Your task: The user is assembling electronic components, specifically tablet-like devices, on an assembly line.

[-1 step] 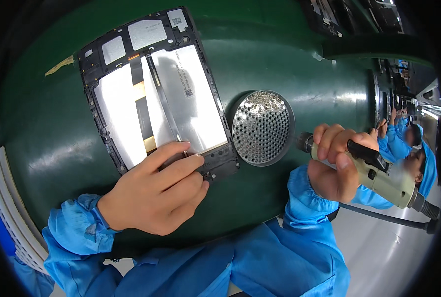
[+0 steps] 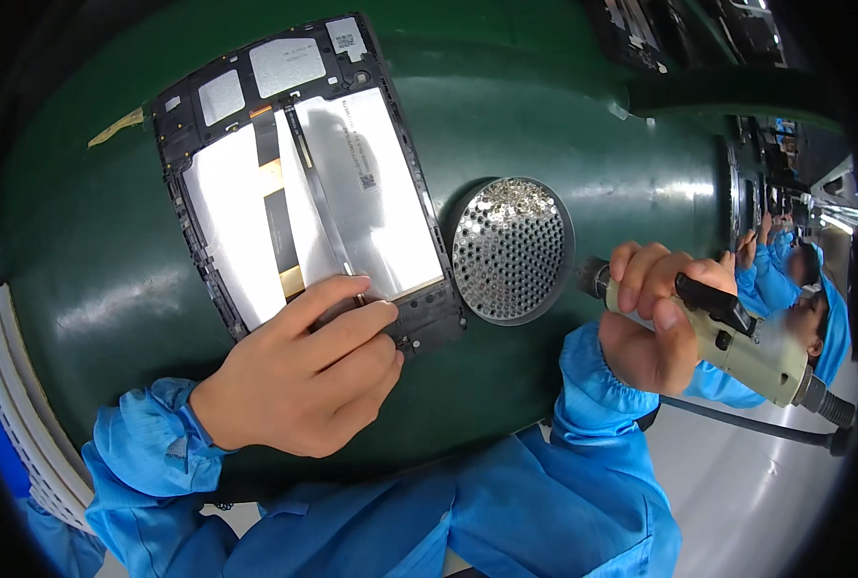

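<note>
My left hand [image 2: 303, 380] lies across the bottom end of an opened tablet body [image 2: 395, 207], its fingertips touching the black lower frame. Index and middle finger are stretched out and apart; the outer fingers bend inward. Silver panels fill most of the tablet, with a dark flat cable [image 2: 280, 226] and a thin dark strip [image 2: 315, 188] along it. In my right hand [image 2: 655, 313] is a pale green electric screwdriver [image 2: 752, 352], fingers wrapped round its front. Its dark nose points left, toward a round metal screw dish [image 2: 514, 250] beside the tablet; no bit can be made out.
The screw dish has many holes, with small screws gathered at its far side. A yellowish strip [image 2: 118, 126] lies at the tablet's upper left on the green mat [image 2: 111, 222]. White ridged racks [image 2: 14, 376] stand at left. A co-worker in a blue cap [image 2: 835, 323] is at the right.
</note>
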Tool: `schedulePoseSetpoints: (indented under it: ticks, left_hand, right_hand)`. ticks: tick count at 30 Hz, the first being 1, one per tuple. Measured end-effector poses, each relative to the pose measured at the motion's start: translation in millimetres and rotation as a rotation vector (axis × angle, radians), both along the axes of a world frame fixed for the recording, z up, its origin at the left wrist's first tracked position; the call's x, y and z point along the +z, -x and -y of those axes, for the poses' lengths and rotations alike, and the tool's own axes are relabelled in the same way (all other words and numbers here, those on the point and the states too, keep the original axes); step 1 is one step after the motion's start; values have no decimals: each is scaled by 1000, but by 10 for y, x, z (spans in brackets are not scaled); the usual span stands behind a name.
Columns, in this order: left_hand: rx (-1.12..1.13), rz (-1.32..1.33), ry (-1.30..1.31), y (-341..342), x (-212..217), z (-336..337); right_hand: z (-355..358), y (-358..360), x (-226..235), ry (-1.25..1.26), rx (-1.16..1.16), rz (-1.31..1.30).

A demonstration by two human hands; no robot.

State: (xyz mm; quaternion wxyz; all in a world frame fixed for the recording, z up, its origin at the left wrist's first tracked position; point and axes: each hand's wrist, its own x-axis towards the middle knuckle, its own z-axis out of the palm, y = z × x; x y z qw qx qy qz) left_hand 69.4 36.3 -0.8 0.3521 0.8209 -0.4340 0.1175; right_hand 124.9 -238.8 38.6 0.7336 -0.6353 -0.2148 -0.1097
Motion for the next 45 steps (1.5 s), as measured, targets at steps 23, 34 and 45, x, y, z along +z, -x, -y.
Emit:
schedulePoseSetpoints:
  ticks: [23,34,45]
  left_hand:
    - [468,216,-415,-921,121,-466]
    - [184,-158,-156,-689,134,217]
    - [159,-208,-12,-532,-102,630]
  right_hand:
    - [-50,4,-8,-43,-198,23]
    - [3,-57,-5,25,-330,-73]
    - [366,-418,146,101,-151,-189]
